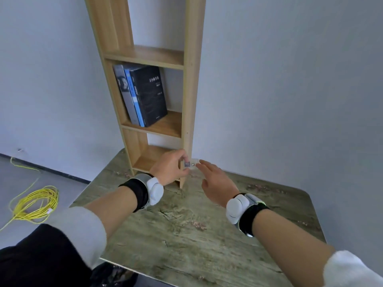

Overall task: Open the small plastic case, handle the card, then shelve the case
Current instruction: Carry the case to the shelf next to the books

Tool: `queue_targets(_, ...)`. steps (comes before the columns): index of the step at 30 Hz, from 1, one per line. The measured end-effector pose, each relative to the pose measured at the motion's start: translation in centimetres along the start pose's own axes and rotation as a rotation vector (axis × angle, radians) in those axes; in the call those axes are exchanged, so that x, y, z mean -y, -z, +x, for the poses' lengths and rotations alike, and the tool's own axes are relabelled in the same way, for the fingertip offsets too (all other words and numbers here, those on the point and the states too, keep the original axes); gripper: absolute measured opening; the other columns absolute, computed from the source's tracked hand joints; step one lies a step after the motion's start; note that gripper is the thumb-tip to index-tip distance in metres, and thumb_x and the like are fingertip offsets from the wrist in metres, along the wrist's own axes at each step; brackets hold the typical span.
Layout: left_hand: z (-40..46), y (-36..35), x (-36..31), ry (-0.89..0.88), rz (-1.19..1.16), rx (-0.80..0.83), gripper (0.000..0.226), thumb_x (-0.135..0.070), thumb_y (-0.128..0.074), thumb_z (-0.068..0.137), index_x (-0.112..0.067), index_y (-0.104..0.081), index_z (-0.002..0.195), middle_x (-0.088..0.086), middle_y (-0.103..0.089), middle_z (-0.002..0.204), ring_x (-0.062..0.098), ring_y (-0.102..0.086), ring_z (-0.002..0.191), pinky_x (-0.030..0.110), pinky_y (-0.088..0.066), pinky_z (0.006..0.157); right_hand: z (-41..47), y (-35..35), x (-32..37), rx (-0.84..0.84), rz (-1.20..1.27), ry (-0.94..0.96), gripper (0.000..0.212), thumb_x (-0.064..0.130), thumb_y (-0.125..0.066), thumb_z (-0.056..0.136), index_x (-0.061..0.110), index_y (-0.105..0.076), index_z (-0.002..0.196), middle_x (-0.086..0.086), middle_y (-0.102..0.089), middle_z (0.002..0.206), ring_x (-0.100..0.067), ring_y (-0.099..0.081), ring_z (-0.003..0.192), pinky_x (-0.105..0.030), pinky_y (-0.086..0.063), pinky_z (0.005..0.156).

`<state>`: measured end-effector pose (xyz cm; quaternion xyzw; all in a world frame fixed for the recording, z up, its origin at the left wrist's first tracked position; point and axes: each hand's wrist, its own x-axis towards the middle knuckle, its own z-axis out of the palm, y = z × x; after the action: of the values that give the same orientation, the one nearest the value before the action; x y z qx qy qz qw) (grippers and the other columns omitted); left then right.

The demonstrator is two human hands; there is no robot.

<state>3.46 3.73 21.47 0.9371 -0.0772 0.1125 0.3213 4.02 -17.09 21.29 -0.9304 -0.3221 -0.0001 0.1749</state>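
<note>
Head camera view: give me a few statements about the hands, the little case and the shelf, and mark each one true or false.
1. The left hand holds the small plastic case. True.
2. The case lies flat on the table. False: it is held up in the air, in front of the shelf unit.
3. Books stand on the middle shelf. True.
4. The right hand grips a book. False: its fingers reach to the case's right end.
5. A yellow cable lies coiled on the table. False: it is on the floor.
</note>
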Motion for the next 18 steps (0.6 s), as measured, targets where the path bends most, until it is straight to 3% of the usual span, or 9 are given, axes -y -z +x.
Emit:
queue_targets(4,3.1,4.4,1.4,0.003,0.021,-0.01,0.021,-0.04,-0.075,0.077,-0.036,-0.057,0.087,-0.014,-0.069,0.095,0.008,-0.064,0.094,0.038,-0.056,0.076,4.2,1.7,2.7,-0.088,-0.037,0.063,0.062,0.0,-0.049,0.091,0.009,-0.039,0.151,-0.012,-0.033,0.161,-0.033,-0.036,0.142,-0.04,-0.03,0.116)
queue_targets(10,6.8,7.9,4.9,-0.051,0.035,-0.03,0.022,-0.031,-0.079,0.079,-0.031,-0.059,0.088,-0.011,-0.069,0.092,0.012,-0.065,0.093,0.042,-0.057,0.081,9.8,1.3,5.6,-0.166,-0.1,0.111,0.054,-0.002,-0.053,0.088,0.005,-0.051,0.141,-0.013,-0.046,0.153,-0.034,-0.042,0.138,-0.039,-0.033,0.111)
queue_targets(18,11.0,8.6,10.8,-0.083,0.067,0.063,0.023,-0.03,-0.078,0.079,-0.033,-0.056,0.087,-0.009,-0.071,0.1,0.012,-0.066,0.1,0.041,-0.057,0.083,15.7,-2.1,7.5,-0.124,-0.135,-0.005,0.054,0.002,-0.05,0.091,0.007,-0.046,0.145,-0.012,-0.043,0.155,-0.03,-0.033,0.145,-0.039,-0.025,0.12)
